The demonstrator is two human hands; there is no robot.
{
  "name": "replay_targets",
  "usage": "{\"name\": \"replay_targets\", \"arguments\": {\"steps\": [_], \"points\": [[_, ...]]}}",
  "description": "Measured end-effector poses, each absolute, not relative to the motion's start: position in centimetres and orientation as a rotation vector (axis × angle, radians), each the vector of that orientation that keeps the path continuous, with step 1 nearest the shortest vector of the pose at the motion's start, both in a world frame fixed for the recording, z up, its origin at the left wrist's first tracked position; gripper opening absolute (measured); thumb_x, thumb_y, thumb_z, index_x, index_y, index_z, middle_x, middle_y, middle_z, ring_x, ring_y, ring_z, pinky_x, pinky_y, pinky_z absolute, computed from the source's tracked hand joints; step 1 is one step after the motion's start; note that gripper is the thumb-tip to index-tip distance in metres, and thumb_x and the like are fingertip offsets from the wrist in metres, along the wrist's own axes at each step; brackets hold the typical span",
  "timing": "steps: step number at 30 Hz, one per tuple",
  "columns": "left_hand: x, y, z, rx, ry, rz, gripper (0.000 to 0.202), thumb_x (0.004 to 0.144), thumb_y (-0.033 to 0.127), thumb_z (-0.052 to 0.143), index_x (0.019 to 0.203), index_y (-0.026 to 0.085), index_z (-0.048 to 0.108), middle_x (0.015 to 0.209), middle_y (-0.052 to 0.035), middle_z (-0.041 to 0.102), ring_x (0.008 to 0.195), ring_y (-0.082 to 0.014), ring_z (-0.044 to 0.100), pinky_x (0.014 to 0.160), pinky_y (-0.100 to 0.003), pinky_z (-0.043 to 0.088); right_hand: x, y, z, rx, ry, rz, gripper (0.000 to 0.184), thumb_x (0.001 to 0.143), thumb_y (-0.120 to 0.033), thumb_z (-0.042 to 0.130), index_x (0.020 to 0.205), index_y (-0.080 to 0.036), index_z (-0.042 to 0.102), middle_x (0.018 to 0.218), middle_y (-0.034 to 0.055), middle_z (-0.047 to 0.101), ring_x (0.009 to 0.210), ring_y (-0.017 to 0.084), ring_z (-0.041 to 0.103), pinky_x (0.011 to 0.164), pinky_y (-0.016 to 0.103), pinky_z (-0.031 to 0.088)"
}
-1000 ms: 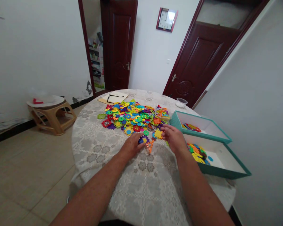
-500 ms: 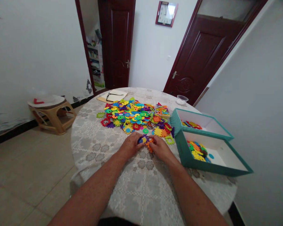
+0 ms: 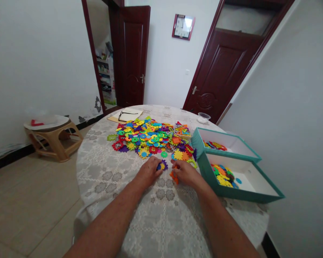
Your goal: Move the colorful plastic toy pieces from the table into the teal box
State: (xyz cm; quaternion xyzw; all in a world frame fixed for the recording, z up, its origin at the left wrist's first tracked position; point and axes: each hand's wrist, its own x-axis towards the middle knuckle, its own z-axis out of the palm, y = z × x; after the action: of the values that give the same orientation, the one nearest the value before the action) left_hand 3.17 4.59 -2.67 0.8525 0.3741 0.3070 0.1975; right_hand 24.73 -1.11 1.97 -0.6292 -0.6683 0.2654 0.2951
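My left hand [image 3: 150, 170] is closed on purple gear pieces [image 3: 164, 165] with yellow and blue parts in their middle. Just to the right, my right hand [image 3: 185, 172] pinches an orange gear piece [image 3: 174, 177], partly hidden behind the fingers. A small gap of tablecloth separates the two held pieces. Beyond both hands spreads a heap of coloured plastic gear pieces [image 3: 150, 136]. Close to the right hand lie a yellow gear piece [image 3: 178, 155] and an orange one [image 3: 185, 156].
At the right stand a teal box [image 3: 239, 193] and a second teal box part [image 3: 231, 134], both with pieces inside. A small clear tub [image 3: 187, 137] of pieces borders the heap. Glasses [image 3: 121, 116] rest on paper at the back left; a clear bowl [image 3: 204, 117] stands at the far edge.
My hands have moved apart. The orange piece in my right hand, formerly against the purple piece, is now separated from it. The camera view has tilted slightly upward.
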Motion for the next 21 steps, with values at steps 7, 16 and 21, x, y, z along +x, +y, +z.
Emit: {"name": "replay_targets", "arguments": {"steps": [7,16,21], "points": [[3.0,4.5,-2.5,2.349,1.027,0.868,0.040,0.087,0.018,0.066,0.127,0.022,0.063,0.121,-0.0086,0.064,0.116,-0.0237,0.060,0.105,-0.039,0.050,26.1,3.9,6.5,-1.670,-1.311,0.673,0.016,0.081,-0.031,0.063,0.091,-0.020,0.068,0.069,-0.0001,0.067,0.059,0.016,0.064,0.059,0.025,0.053],[3.0,4.6,-3.0,2.295,1.007,0.946,0.055,0.085,0.020,0.070,0.139,0.024,0.056,0.126,-0.0092,0.065,0.118,-0.0243,0.061,0.107,-0.042,0.050,24.9,4.4,5.9,-1.590,-1.322,0.550,0.034,0.087,-0.035,0.055,0.114,-0.019,0.069,0.100,0.0073,0.074,0.082,0.020,0.072,0.068,0.029,0.059],[2.9,4.6,-2.9,2.264,0.960,1.043,0.060,0.085,0.021,0.071,0.143,0.024,0.055,0.135,-0.0110,0.064,0.125,-0.0264,0.060,0.111,-0.045,0.049,21.6,0.4,1.0,-1.587,-1.457,0.714,0.035,0.091,-0.042,0.056,0.115,-0.020,0.069,0.105,0.0086,0.074,0.084,0.020,0.072,0.064,0.027,0.057]]}}
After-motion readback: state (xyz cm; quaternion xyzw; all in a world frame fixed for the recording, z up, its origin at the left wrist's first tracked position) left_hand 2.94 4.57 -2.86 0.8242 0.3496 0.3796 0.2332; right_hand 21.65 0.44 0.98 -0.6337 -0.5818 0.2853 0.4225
